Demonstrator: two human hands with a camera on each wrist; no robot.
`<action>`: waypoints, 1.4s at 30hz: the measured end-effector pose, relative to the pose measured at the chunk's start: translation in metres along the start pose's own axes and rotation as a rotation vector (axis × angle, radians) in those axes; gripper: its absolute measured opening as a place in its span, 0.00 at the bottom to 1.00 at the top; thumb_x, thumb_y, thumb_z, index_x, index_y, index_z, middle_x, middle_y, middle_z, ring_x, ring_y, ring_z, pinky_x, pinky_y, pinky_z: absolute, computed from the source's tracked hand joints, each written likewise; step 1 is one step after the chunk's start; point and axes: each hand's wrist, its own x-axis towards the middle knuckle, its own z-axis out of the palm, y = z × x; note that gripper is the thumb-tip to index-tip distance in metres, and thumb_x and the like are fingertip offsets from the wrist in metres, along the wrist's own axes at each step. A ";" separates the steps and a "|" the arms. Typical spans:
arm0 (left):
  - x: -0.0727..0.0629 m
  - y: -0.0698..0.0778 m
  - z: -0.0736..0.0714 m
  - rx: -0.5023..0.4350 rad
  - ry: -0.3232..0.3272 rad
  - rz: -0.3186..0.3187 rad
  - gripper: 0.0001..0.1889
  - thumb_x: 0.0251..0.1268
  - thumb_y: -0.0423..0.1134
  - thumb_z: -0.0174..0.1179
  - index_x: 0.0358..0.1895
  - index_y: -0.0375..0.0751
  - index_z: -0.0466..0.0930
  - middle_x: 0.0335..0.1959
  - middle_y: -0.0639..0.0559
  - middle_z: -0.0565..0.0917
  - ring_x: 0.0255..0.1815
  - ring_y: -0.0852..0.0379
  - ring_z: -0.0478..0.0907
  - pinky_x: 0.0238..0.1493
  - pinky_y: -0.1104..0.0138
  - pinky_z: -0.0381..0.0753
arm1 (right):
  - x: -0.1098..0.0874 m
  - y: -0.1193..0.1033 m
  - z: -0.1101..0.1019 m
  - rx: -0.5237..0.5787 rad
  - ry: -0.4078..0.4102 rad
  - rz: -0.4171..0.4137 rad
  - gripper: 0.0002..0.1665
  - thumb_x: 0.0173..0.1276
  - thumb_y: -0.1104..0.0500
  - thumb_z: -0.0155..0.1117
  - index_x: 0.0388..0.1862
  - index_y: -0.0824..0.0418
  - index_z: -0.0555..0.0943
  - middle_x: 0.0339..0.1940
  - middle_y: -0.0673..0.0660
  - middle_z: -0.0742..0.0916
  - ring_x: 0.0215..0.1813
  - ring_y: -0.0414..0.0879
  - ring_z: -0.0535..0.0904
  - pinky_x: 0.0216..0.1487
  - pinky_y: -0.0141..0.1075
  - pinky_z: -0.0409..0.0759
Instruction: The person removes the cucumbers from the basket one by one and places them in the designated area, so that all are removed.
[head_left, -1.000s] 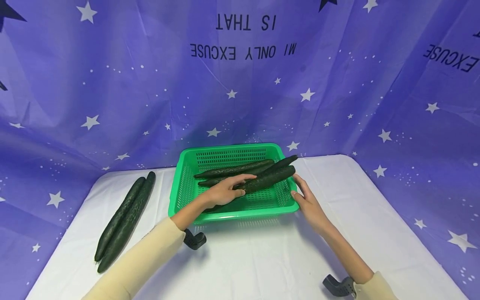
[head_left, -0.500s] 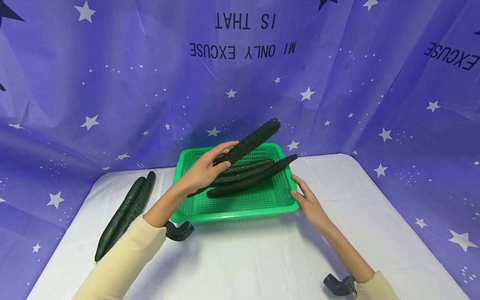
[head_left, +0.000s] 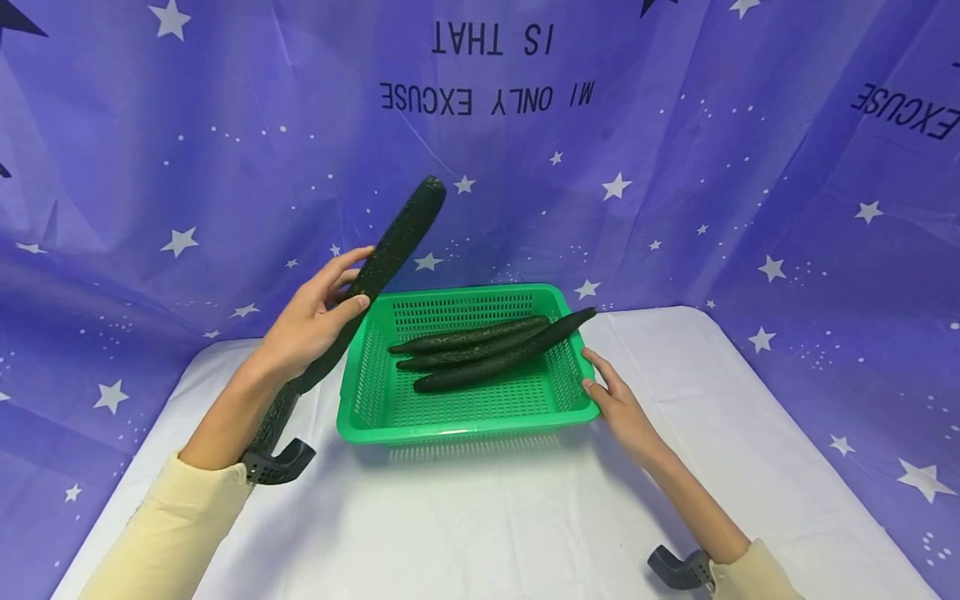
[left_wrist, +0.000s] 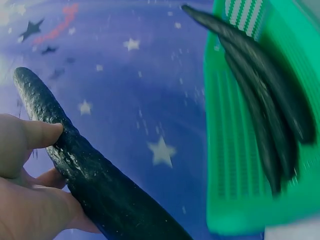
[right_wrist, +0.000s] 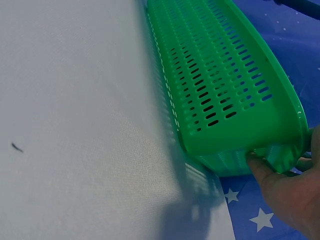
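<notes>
My left hand [head_left: 300, 329] holds a long dark green cucumber [head_left: 401, 237] around its middle, thumb on one side and fingers on the other. The cucumber is tilted, upper end toward the curtain, just left of the green basket [head_left: 465, 432]. In the left wrist view its bumpy skin [left_wrist: 110, 180] shows under the thumb. Three more cucumbers [head_left: 495, 362] lie side by side in the basket, the front one with its tip up over the right rim. At the basket's right end my right hand [head_left: 622, 417] grips the side, the thumb low on the outer wall [right_wrist: 215, 90].
A cucumber [head_left: 276, 418] on the left of the white table [head_left: 525, 517] is mostly hidden behind my left forearm. A purple curtain [head_left: 480, 208] with stars stands behind the basket and along both sides. Dark wrist mounts [head_left: 281, 462] sit on both arms.
My left hand has lifted one cucumber from the basket and carried it up and left past the left rim. My right hand stays at the basket's right end.
</notes>
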 end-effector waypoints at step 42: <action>-0.132 -0.196 -0.115 0.189 0.113 -0.520 0.35 0.80 0.41 0.47 0.77 0.28 0.41 0.61 0.16 0.57 0.54 0.28 0.67 0.42 0.57 0.76 | -0.001 -0.002 0.001 -0.003 -0.014 -0.023 0.34 0.84 0.57 0.45 0.82 0.59 0.49 0.42 0.73 0.82 0.39 0.44 0.83 0.47 0.34 0.80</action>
